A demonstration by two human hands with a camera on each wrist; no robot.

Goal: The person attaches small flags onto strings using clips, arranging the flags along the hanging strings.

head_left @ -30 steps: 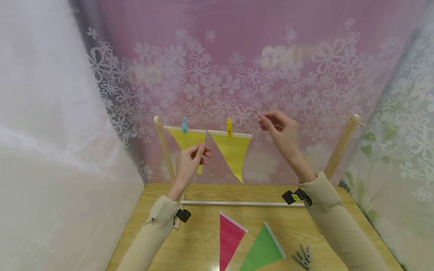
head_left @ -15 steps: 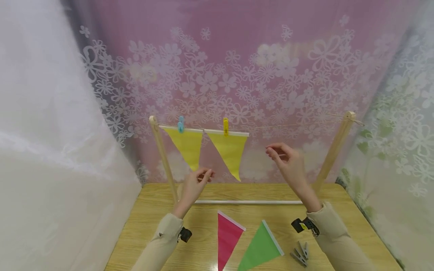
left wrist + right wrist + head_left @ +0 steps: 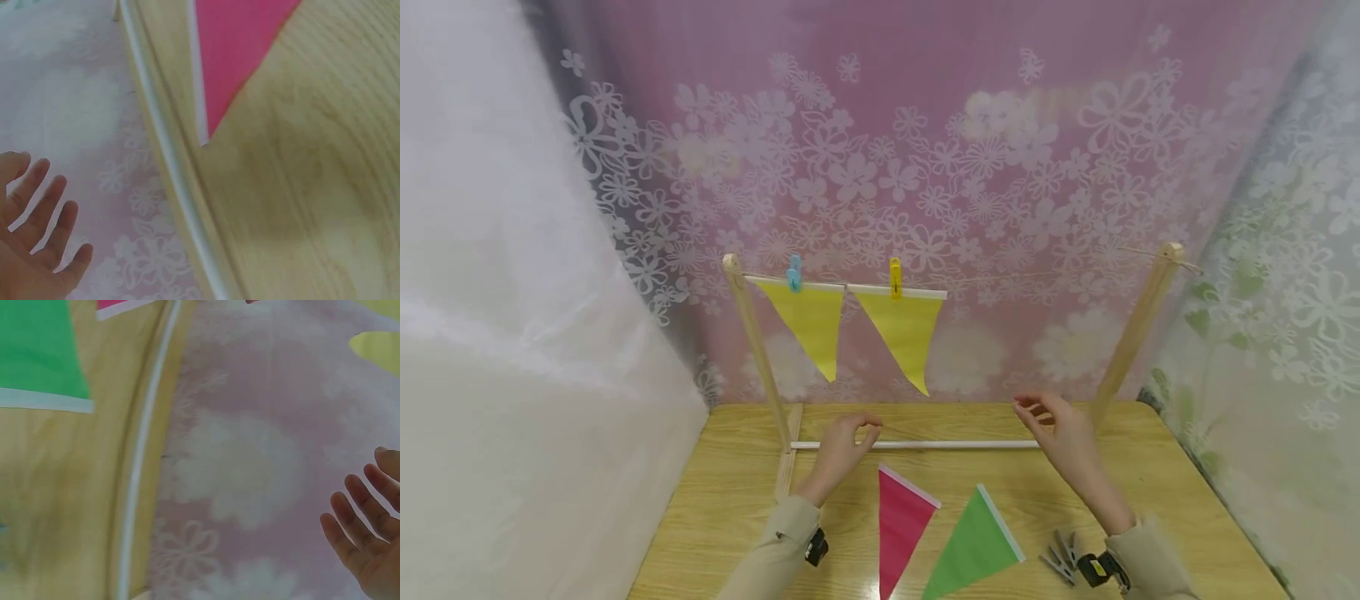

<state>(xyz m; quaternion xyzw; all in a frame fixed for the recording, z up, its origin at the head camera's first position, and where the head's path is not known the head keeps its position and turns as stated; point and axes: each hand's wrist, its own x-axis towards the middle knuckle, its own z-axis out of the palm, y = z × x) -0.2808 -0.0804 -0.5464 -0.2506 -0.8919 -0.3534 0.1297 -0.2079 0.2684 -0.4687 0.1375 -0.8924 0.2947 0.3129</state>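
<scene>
My left hand (image 3: 841, 450) hovers near the left end of the white rod, its fingers loosely bent with nothing in them. Over the rod's right end, my right hand (image 3: 1063, 433) is likewise bare, fingers relaxed; both wrist views show the fingers spread. Two yellow pennants hang side by side on a string: the left pennant (image 3: 808, 321) under a blue clothespin (image 3: 794, 273), the right pennant (image 3: 906, 333) under a yellow clothespin (image 3: 895, 277). On the table lie a red pennant (image 3: 902, 521) and a green pennant (image 3: 976, 546), each with a white edge.
Several grey clothespins (image 3: 1060, 558) lie at the right, beside my right wrist. The string runs between a left wooden post (image 3: 756, 358) and a right wooden post (image 3: 1131, 342), joined low down by the white rod (image 3: 947, 445). A flowered curtain (image 3: 880, 167) stands behind.
Both hands have come down from the string toward the table, the right one also moving slightly right. The hanging pennants stay clipped in place.
</scene>
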